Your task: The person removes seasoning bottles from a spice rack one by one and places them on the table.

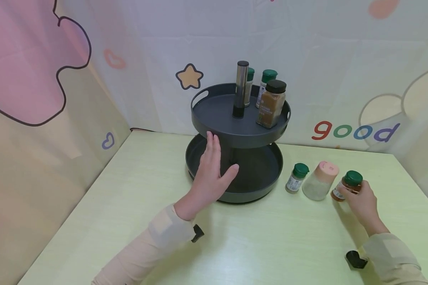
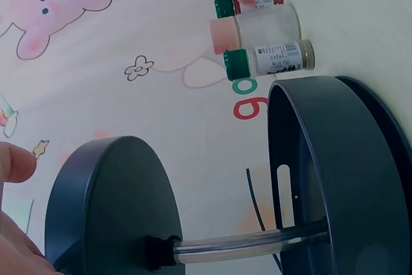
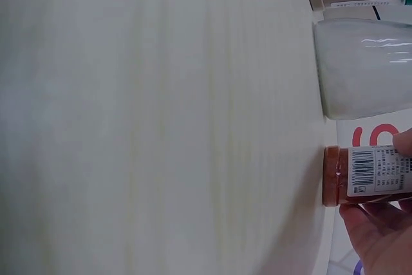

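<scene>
My right hand (image 1: 365,206) grips a spice jar (image 1: 352,178) with a green cap and red-brown contents, thumb on one side and fingers round the other. In the right wrist view its label and base show, the base right at the tabletop. My left hand (image 1: 207,176), fingers straight and thumb spread, has its fingertips at the front rim of the upper tray on a dark two-tier turntable (image 1: 232,138). Left of the held jar stand a glass shaker (image 1: 317,186) with a pink lid and another green-capped spice jar (image 1: 297,178).
On the upper tier stand a square jar (image 1: 270,105) of brown powder with a black lid, a slim grinder-like tube (image 1: 240,89) and two green-capped jars (image 1: 268,77). Below, the lower tray (image 1: 249,196) rests on the pale table (image 1: 271,245). A printed cloth (image 1: 146,59) hangs behind.
</scene>
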Action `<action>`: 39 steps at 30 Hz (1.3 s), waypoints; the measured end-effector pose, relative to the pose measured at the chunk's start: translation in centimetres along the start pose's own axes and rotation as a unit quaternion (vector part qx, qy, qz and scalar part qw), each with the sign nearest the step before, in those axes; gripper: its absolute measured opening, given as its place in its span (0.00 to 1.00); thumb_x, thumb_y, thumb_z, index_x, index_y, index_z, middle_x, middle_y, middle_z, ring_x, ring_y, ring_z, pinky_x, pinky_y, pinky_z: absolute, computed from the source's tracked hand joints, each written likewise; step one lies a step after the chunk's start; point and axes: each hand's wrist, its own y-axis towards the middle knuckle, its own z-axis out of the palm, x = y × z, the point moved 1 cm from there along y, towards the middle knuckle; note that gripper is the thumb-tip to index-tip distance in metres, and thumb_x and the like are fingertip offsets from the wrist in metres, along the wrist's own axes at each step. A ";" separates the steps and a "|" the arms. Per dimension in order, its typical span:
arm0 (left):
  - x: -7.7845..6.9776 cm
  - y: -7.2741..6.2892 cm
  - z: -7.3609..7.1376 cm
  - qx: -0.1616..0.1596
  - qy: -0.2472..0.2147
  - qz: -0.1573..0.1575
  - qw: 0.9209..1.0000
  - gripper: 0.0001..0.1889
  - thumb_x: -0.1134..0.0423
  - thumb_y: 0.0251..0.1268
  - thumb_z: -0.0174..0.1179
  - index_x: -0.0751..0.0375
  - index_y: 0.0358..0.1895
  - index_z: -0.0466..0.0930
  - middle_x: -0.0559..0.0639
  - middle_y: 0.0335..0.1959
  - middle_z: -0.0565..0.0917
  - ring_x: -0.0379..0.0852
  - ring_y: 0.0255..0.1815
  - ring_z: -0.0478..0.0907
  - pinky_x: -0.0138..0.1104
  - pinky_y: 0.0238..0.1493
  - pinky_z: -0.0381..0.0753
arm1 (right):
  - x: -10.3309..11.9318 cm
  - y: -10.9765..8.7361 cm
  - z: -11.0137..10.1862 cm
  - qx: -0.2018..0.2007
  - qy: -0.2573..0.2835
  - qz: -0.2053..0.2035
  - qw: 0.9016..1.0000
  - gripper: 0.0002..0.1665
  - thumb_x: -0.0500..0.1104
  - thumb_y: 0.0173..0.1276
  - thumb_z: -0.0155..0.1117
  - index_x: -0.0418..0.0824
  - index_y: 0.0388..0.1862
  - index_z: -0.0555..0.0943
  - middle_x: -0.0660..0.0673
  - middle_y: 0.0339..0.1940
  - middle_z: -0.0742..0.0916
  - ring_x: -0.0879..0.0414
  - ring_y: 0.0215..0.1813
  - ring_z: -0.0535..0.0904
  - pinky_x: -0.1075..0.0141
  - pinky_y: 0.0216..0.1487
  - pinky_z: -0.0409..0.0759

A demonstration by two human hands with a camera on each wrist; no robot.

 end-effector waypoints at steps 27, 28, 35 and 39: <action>1.1 1.7 -1.4 -0.036 -0.016 -0.042 0.998 0.39 0.47 0.64 0.42 0.62 0.69 0.32 0.48 0.71 0.29 0.51 0.72 0.31 0.53 0.67 0.39 | 0.0 0.1 0.0 -0.004 -0.001 -0.001 1.000 0.43 0.56 0.63 0.47 0.25 0.62 0.50 0.24 0.59 0.64 0.33 0.59 0.62 0.42 0.55 0.63; 1.1 1.8 -1.4 -0.038 -0.015 -0.043 0.998 0.39 0.47 0.64 0.42 0.62 0.69 0.32 0.49 0.71 0.29 0.51 0.72 0.32 0.52 0.67 0.39 | 0.0 0.1 0.0 -0.003 -0.001 -0.002 1.000 0.43 0.56 0.63 0.47 0.24 0.62 0.50 0.24 0.59 0.64 0.33 0.59 0.61 0.42 0.55 0.63; 1.3 2.2 -1.6 -0.045 -0.021 -0.055 0.997 0.40 0.47 0.64 0.42 0.62 0.69 0.32 0.50 0.71 0.30 0.50 0.72 0.31 0.51 0.68 0.39 | 0.0 0.1 0.0 -0.002 0.000 -0.001 1.000 0.43 0.56 0.63 0.47 0.25 0.62 0.50 0.24 0.59 0.64 0.32 0.59 0.61 0.41 0.55 0.63; 1.5 2.4 -1.7 -0.047 -0.020 -0.056 0.997 0.40 0.46 0.64 0.41 0.63 0.69 0.32 0.51 0.71 0.30 0.49 0.72 0.31 0.49 0.68 0.38 | 0.0 0.1 0.0 0.001 0.000 0.002 1.000 0.43 0.56 0.63 0.48 0.25 0.62 0.49 0.24 0.59 0.64 0.32 0.59 0.61 0.40 0.55 0.62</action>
